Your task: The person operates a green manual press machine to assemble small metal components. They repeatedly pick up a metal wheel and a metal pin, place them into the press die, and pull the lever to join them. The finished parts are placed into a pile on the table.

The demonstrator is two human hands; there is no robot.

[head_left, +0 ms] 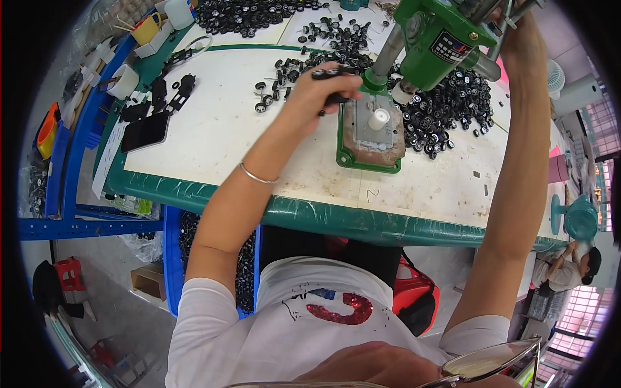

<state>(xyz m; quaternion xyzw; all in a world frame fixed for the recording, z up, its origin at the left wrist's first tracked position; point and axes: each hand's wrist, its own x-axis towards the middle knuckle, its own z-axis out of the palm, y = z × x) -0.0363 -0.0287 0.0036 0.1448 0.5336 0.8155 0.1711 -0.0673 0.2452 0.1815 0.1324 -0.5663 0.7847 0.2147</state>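
Observation:
A green hand press [446, 48] stands at the far side of the table. Its metal base plate [392, 137] carries a white plastic cylinder [379, 119] below the ram. Beside the press column, my left hand [309, 100] is closed around black toy wheels [334, 72]; my fingers hide how many there are and any axle between them. My right arm reaches up to the far right, where my right hand [517, 35] is wrapped round the press lever [508, 16], partly cut off by the picture's edge.
Loose toy wheels [446, 110] are heaped right of the press. Wheels on axles [264, 102] lie left of it, with another pile [242, 16] farther back. A phone [145, 132] and black plastic parts [183, 92] lie at left. A blue bin [173, 258] stands below the table edge.

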